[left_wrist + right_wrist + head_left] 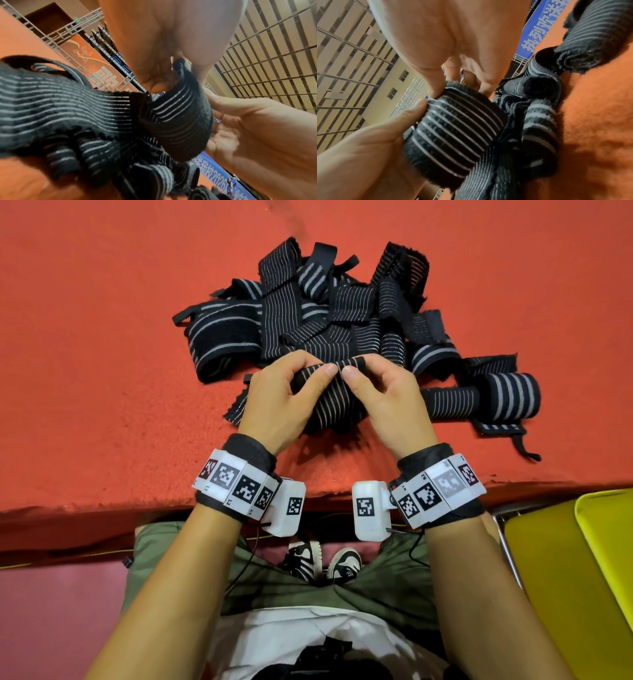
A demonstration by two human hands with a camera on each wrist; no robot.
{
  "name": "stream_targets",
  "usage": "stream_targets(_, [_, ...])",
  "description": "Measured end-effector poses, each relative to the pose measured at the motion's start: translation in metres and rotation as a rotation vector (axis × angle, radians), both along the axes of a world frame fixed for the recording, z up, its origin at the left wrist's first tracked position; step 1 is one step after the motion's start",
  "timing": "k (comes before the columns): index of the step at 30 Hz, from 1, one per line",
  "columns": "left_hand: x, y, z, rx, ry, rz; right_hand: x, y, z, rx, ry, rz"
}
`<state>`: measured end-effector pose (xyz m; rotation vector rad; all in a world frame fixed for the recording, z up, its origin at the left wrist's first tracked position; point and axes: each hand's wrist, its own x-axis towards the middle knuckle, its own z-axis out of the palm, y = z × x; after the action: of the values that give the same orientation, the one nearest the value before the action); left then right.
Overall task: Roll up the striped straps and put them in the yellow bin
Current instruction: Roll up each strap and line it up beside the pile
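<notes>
Head view shows both thumbs meeting on the top edge of a striped strap [334,395], the left hand [277,402] and the right hand [387,402] each pinching it between thumb and curled fingers just above the red felt table [85,354]. From the right wrist view the strap is already wound into a short thick roll [453,132], with the thumb pressing the outermost lap down at its end face; from the left wrist view the unrolled tail [60,108] trails away toward the heap. I judge the rolling step to be in hand and well along on this piece; the next move calls for turning the roll away from the body while the thumbs keep the lap tight, so the elastic cloth does not spring loose. The roll's long axis runs left to right across the person's front, and its stripes wrap around it, running away from the body. Beyond the hands lies the pile of loose straps [325,313], touching and overlapping, with two finished-looking rolls [479,400] to the right. The yellow bin [565,577] stands at the lower right, below the table's edge, well apart from the hands.
</notes>
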<state>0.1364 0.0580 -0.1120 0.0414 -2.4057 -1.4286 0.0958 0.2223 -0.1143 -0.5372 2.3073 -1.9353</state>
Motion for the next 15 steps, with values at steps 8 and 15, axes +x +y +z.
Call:
stream_targets(8, [0.0033, 0.0033, -0.0041, -0.018, 0.071, -0.03, 0.0019, -0.003, -0.0025, 0.01, 0.015, -0.075])
stream_targets(15, [-0.0017, 0.0013, -0.0026, -0.015, 0.004, -0.068, 0.0021, 0.0006, -0.0057, -0.042, 0.003, -0.067])
